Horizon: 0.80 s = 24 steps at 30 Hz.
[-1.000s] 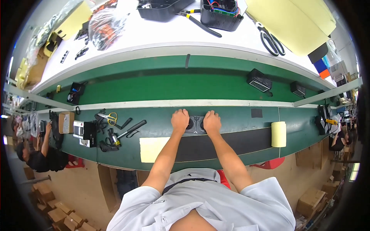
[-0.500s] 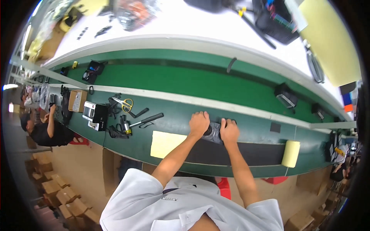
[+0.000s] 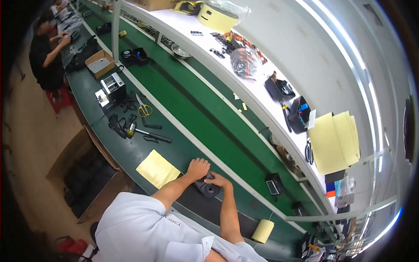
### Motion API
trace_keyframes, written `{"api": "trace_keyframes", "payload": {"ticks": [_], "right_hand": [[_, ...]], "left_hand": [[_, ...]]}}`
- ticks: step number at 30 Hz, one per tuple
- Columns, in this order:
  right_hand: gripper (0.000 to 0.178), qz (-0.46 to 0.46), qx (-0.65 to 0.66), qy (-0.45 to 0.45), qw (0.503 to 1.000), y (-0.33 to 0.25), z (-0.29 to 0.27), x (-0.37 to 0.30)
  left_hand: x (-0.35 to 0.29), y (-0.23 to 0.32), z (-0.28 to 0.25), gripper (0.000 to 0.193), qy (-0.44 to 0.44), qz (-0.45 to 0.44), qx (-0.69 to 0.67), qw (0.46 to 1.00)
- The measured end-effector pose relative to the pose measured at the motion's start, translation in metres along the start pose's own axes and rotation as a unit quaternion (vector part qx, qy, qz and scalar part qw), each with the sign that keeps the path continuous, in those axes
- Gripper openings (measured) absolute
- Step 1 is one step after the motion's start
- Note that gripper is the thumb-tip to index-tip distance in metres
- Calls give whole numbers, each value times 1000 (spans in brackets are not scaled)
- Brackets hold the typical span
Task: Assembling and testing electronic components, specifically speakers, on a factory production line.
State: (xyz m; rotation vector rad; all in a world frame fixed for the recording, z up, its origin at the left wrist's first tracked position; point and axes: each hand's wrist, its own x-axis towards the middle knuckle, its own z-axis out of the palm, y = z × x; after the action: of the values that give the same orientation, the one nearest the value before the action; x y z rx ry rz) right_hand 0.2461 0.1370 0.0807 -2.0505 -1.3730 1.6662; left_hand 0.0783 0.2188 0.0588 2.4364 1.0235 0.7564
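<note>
Both of my hands rest on a small dark round-shaped part (image 3: 208, 189) lying on a black mat (image 3: 198, 203) on the green bench. My left hand (image 3: 197, 168) covers the part's left side with fingers curled over it. My right hand (image 3: 218, 180) grips the right side. The part's details are mostly hidden under my fingers. A yellow sheet (image 3: 158, 168) lies flat just left of my left forearm.
Left of the sheet lie a dark-handled tool (image 3: 150, 135), yellow-handled scissors (image 3: 143, 109), black straps and a small grey machine (image 3: 114, 87). A yellow roll (image 3: 263, 230) stands to my right. A green conveyor belt (image 3: 196, 118) runs behind. Another person (image 3: 46, 56) works far left. An open carton (image 3: 83, 174) sits on the floor.
The camera view has swung and tilted strongly, so the bench now runs diagonally. My hands stay together on the dark part on the mat.
</note>
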Motion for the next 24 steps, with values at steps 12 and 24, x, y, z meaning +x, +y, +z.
{"api": "trace_keyframes", "payload": {"ticks": [12, 24], "right_hand": [[100, -44, -142, 157, 976, -33, -98, 5], [67, 49, -402, 662, 631, 33, -141, 120]], "left_hand": [[-52, -104, -89, 17, 82, -105, -110, 985], [-259, -193, -219, 19, 258, -533, -60, 804]]}}
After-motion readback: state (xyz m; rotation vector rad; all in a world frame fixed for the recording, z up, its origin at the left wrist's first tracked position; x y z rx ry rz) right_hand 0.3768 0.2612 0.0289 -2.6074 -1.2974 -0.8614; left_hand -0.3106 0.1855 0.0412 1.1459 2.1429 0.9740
